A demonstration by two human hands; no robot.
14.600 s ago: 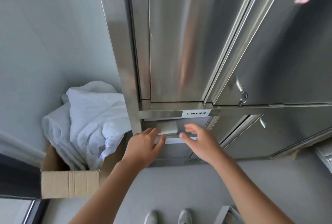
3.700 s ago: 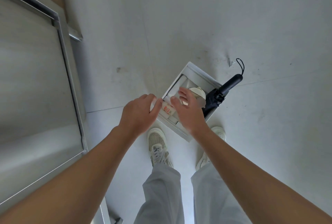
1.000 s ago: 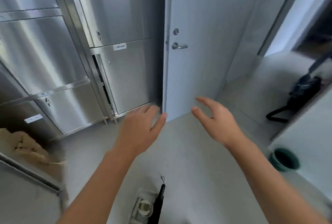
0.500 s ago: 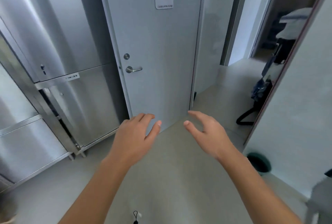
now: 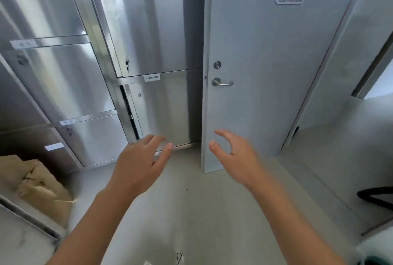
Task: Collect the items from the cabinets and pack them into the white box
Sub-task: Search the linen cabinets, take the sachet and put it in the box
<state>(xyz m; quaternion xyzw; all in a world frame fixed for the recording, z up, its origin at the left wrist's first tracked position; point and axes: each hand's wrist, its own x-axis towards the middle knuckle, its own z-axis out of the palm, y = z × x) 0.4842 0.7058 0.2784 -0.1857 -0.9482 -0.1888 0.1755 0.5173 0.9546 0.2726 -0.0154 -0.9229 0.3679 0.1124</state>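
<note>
Both my hands are held out in front of me over the grey floor, fingers spread and holding nothing. My left hand [image 5: 141,162] hovers in front of the lower stainless-steel cabinet door [image 5: 161,109], which stands slightly ajar with a dark gap along its left edge. My right hand [image 5: 235,156] is in front of the bottom of a grey room door [image 5: 265,73]. More steel cabinets [image 5: 59,77] with small labels fill the left side. Only a white corner of the white box [image 5: 147,262] and a black wrist strap [image 5: 179,258] show at the bottom edge.
A crumpled brown cardboard box [image 5: 36,181] sits on the floor at the left, by a steel door edge [image 5: 27,218]. The grey door has a lever handle [image 5: 222,82]. A black curved object [image 5: 374,196] lies at the right by a wall.
The view has swung back left and down since half a second ago: the cabinets and the cardboard box have come back in, the corridor at right has left. Both hands stay spread and empty.
</note>
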